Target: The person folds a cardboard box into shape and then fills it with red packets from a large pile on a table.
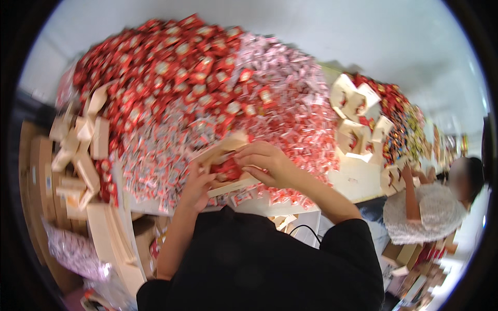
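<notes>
A cream cardboard box, its top open, is held near the front edge of the table. Red wrapped packets lie inside it. My left hand grips the box at its left end. At the opening, my right hand has its fingers bent over the red packets; whether they pinch one is hidden. Around the box spread small clear-and-red wrapped pieces, with larger red packets heaped behind and pink-white packets at the back right.
Empty cream boxes pile up at the left, above flat cardboard. More open boxes stand on the table at the right. Beyond them a co-worker handles boxes beside further heaps of packets. A bag of pink packets lies lower left.
</notes>
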### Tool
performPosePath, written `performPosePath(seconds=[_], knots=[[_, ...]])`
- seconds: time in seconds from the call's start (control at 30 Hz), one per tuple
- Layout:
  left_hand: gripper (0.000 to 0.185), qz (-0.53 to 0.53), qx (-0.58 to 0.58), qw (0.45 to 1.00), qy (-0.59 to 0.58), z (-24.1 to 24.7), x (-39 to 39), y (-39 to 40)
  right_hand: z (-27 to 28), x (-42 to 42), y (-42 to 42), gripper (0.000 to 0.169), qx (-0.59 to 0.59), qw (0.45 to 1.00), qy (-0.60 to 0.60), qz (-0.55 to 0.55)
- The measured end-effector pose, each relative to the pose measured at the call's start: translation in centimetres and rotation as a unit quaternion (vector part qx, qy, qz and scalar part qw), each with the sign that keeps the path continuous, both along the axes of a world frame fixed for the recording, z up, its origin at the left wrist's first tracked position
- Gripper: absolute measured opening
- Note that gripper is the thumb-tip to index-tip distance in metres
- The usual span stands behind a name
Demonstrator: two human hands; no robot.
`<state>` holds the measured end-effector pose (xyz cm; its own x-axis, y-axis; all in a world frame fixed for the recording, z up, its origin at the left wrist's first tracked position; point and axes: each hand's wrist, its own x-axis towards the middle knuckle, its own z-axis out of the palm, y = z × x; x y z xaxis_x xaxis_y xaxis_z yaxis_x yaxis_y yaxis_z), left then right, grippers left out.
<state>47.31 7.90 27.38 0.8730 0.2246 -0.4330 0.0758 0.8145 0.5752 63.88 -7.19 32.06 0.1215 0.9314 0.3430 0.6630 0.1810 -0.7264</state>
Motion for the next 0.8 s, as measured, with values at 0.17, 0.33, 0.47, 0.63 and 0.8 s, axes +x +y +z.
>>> performPosePath(seconds=[0.17,0.33,0.47,0.63,0.8], knots=[[0.057,0.023,-0.031,0.999,-0.005,-1.3,1.6,-2.6,-3.4,-4.8,-5.5,0.070,-0.061,0.908,0.166,-0.380],[0.063,-0.112,-0.010,0.994,-0.003,-4.4,2.1,-7.8,-7.3,-11.0,-8.3,0.055,-0.021,0.676,0.606,-0.418],[0.075,-0.311,0.044,0.949,0.037,-4.0,3.4,-10.9,-9.9,-13.1,-13.4,0.042,0.060,0.572,0.605,-0.551],[0.064,-0.336,0.038,0.941,0.021,-3.7,5.8,-11.4,-12.6,-10.5,-22.5,0.047,0.253,0.482,0.507,-0.668],[0.047,-0.234,0.036,0.970,0.062,-3.7,4.2,-5.0,-16.7,-2.4,-34.4,0.025,0.231,0.311,0.288,-0.876]])
